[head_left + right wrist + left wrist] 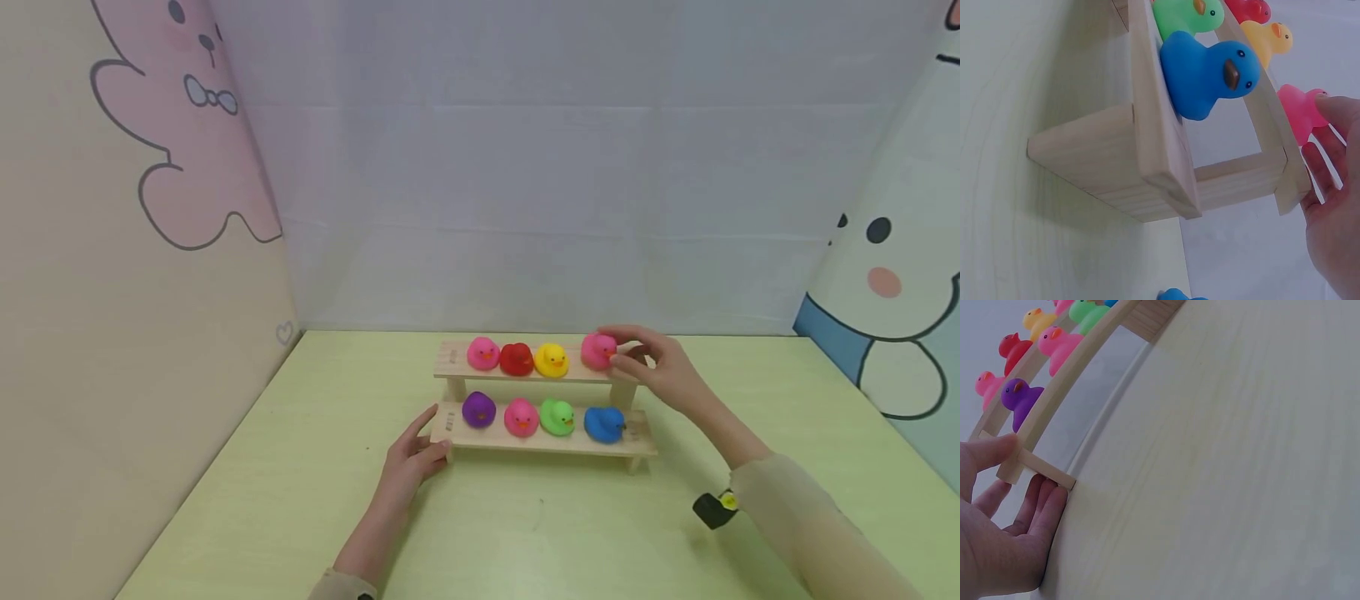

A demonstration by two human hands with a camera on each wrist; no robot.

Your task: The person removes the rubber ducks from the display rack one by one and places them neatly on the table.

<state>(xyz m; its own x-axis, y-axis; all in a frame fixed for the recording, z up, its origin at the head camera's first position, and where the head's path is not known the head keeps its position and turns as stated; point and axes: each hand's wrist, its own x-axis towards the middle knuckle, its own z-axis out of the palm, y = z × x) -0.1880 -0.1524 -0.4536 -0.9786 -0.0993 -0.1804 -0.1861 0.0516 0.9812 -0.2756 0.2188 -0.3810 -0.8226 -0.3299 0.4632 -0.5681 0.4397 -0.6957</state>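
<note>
A two-tier wooden shelf (525, 447) stands on the table with rubber ducks on both boards. My left hand (411, 460) grips the left end of its lower board, thumb at the edge and fingers beside the leg in the left wrist view. At the right end of the upper board, my right hand (660, 367) pinches a pink duck (597, 352) between thumb and fingers. Left of it sit a yellow duck (552, 361), a red duck (517, 359) and another pink duck (483, 354). Below are purple (478, 410), pink (521, 417), green (557, 417) and blue (604, 425) ducks.
A pale yellow-green table (300, 500) lies under the shelf, with a white curtain (525, 208) behind it. A small black object with a yellow part (715, 510) shows by the right sleeve. Part of a blue object (1179, 294) shows low in the right wrist view.
</note>
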